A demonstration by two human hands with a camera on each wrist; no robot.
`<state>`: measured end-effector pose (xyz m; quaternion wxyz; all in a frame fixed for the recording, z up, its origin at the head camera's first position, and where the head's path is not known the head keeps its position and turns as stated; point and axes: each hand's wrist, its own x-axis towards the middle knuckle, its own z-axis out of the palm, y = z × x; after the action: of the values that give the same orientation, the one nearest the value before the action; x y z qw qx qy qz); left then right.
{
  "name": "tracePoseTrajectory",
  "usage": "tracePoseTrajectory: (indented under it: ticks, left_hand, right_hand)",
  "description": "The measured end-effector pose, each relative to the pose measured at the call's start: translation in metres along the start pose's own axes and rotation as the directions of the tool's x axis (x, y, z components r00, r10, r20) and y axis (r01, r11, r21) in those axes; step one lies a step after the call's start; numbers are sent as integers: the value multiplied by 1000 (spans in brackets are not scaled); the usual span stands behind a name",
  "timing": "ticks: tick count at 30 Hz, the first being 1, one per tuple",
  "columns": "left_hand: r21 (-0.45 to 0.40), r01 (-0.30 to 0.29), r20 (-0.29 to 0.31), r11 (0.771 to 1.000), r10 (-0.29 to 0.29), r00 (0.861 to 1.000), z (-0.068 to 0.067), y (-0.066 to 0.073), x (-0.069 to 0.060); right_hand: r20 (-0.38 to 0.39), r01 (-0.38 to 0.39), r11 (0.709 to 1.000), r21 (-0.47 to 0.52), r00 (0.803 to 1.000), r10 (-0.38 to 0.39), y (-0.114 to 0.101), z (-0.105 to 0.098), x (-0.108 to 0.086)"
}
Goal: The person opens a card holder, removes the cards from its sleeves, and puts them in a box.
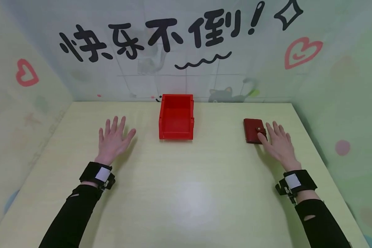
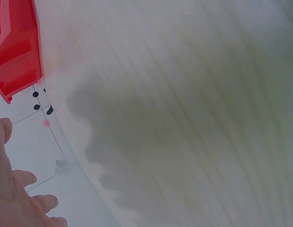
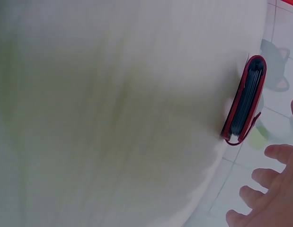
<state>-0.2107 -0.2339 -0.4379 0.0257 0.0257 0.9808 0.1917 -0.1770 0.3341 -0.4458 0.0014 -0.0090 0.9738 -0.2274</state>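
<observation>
A dark red wallet (image 1: 253, 131) with a snap strap lies on the right part of the table. My right hand (image 1: 278, 144), fingers spread, is just right of it, the thumb overlapping its edge in the head view. In the right wrist view the wallet (image 3: 244, 101) shows its stacked inner sleeves, and a gap separates it from the right hand (image 3: 274, 189). My left hand (image 1: 113, 143) hovers over the table's left side with straight, spread fingers, holding nothing. Between the hands, at the back, sits a red plastic bin (image 1: 176, 134); the left wrist view shows part of this bin (image 2: 18, 56).
The pale wooden table (image 1: 186, 193) ends at a printed cloth backdrop (image 1: 186, 82) with black lettering and hearts. Cloth walls (image 1: 344, 103) also stand along the left and right sides. Both wrists wear black bands (image 1: 300, 180).
</observation>
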Motion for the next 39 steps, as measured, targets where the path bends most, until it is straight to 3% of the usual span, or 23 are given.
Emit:
tracePoseTrajectory:
  ticks: [7, 13, 19, 22, 30, 35, 39]
  left_hand:
    - [-10, -5, 5, 1000, 5, 1000, -1, -1, -3]
    - [-19, -3, 24, 1000, 3, 1000, 0, 0, -6]
    - [-38, -11, 23, 999, 12, 1000, 4, 0, -10]
    - [-52, -15, 15, 999, 16, 1000, 6, 1, -10]
    - [-50, -23, -2, 998, 23, 1000, 7, 1, -12]
    - [-40, -22, 7, 999, 22, 1000, 9, 1, -11]
    - [-41, -22, 18, 999, 23, 1000, 10, 3, -10]
  right_hand:
    - [42, -33, 992, 122, 999, 28, -9, 7, 12]
    - [102, -53, 989, 141, 994, 39, -15, 12, 19]
    - [147, -36, 993, 114, 989, 19, -20, 18, 24]
    - [132, -35, 994, 101, 991, 21, -21, 21, 28]
    - [82, -131, 986, 108, 989, 122, -20, 23, 36]
    - [147, -180, 982, 62, 974, 170, -22, 26, 38]
    - [197, -172, 985, 29, 967, 163, -33, 27, 35]
